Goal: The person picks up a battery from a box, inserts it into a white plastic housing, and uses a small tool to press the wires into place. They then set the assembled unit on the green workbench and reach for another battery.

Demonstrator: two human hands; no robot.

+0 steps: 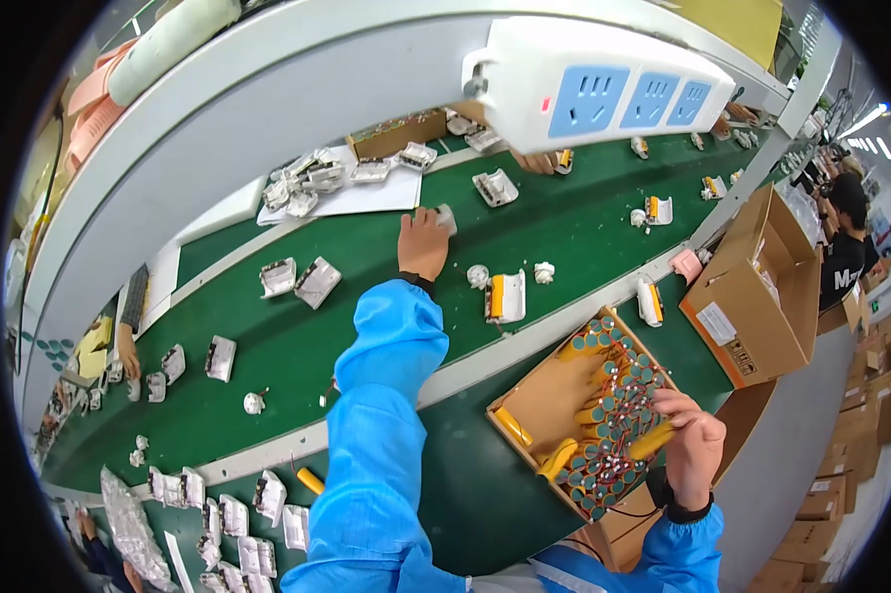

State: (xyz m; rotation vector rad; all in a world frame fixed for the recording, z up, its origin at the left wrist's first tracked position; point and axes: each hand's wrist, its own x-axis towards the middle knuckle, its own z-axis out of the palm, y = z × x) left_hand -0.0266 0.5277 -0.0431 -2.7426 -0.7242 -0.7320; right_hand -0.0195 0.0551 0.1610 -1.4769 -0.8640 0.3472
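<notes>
My left hand (424,243) stretches over the green conveyor belt, its fingers closed on a white plastic housing (447,219) that is partly covered by them. In my right hand (694,447) is a yellow-wrapped cylindrical battery (651,441), pinched above the right side of an open cardboard box (520,389). Many wired batteries (618,395) with green ends stand packed in that box. Two loose yellow ones lie toward its left side. Beyond the box, on the belt, sits a white housing with a yellow battery in it (506,297), with small white round parts (544,272) beside it.
A white power strip (603,94) hangs overhead at the far side. White housings (257,555) cluster at the lower left. A larger carton (757,296) stands at the right. Other people's hands (127,351) are at the belt's left and far edges.
</notes>
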